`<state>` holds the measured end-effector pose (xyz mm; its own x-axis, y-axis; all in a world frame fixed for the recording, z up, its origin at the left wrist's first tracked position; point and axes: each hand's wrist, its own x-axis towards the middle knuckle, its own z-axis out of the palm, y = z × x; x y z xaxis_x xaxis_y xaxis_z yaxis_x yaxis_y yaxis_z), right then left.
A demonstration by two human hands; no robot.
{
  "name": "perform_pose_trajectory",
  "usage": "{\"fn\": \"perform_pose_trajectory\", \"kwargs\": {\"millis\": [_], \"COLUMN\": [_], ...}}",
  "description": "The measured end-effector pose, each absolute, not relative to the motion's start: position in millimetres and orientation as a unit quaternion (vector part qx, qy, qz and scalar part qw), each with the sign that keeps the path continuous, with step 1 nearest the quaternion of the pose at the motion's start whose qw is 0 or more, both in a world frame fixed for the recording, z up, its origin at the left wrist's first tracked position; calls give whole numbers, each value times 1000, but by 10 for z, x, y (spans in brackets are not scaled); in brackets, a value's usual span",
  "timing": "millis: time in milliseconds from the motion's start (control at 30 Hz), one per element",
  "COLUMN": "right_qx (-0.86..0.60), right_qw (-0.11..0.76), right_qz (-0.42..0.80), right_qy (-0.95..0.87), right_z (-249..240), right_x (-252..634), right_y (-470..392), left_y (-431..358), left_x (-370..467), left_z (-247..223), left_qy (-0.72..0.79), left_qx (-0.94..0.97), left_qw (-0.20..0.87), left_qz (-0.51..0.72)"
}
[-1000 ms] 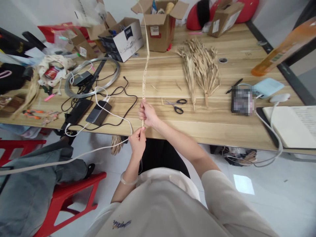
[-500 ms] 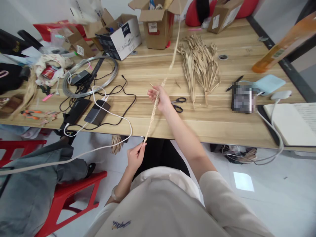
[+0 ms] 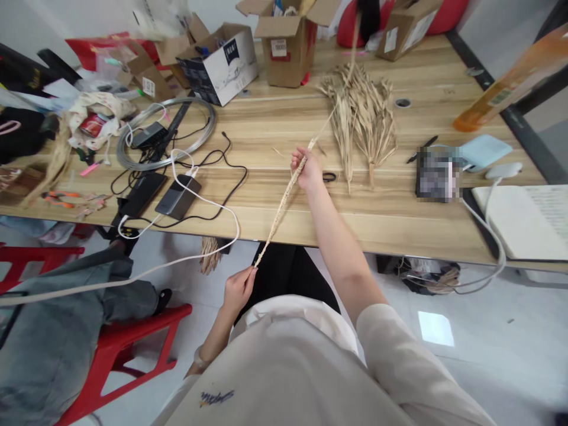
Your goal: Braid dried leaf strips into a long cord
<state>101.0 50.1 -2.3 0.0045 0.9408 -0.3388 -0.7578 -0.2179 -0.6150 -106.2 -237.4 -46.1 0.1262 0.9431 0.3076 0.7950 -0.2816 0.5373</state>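
A thin pale cord [image 3: 283, 207], wrapped or braided from dried plant fibre, stretches taut on a slant from my lap over the table edge. My left hand [image 3: 238, 288] pinches its lower end between thumb and fingers, below the table's front edge. Farther up, my right hand [image 3: 309, 170] is above the table with its fingers curled round the cord near its upper end. Beyond that hand a loose fibre strand [image 3: 327, 123] runs up over a bundle of dry tan leaves [image 3: 370, 118]. Black scissors [image 3: 329, 177] lie mostly hidden behind my right hand.
Cardboard boxes [image 3: 284, 56] stand at the back. To the left lie a wire coil [image 3: 166, 160], a dark power brick [image 3: 178, 200] with cables, and orange-handled pliers [image 3: 62, 198]. An open notebook [image 3: 528, 222] lies right. A person sits left on a red stool [image 3: 128, 349].
My right hand has slid up and right along the cord, covering more of the scissors. My left hand has drawn slightly down and left. The strand's loose end has swung right, over the leaves.
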Motion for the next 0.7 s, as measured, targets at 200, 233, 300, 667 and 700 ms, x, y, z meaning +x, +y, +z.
{"fn": "perform_pose_trajectory", "kwargs": {"millis": [200, 233, 300, 667, 700], "right_qx": [-322, -329, -337, -284, -286], "right_qw": [649, 656, 665, 653, 646], "right_qz": [679, 670, 657, 689, 693], "right_qy": [-117, -113, -109, -135, -142], "right_z": [-41, -41, -40, 12, 25], "right_x": [968, 972, 985, 1025, 1031], "right_y": [466, 462, 453, 379, 369], "left_y": [-2456, -2477, -2525, -2663, -2663], "left_x": [-1104, -1111, -1129, -1030, -1022], "left_z": [-487, -495, -519, -646, -654], "left_qy": [594, 593, 598, 669, 670], "left_qx": [729, 730, 728, 656, 654], "left_qw": [130, 132, 140, 163, 167], "left_qz": [314, 312, 306, 310, 308]}}
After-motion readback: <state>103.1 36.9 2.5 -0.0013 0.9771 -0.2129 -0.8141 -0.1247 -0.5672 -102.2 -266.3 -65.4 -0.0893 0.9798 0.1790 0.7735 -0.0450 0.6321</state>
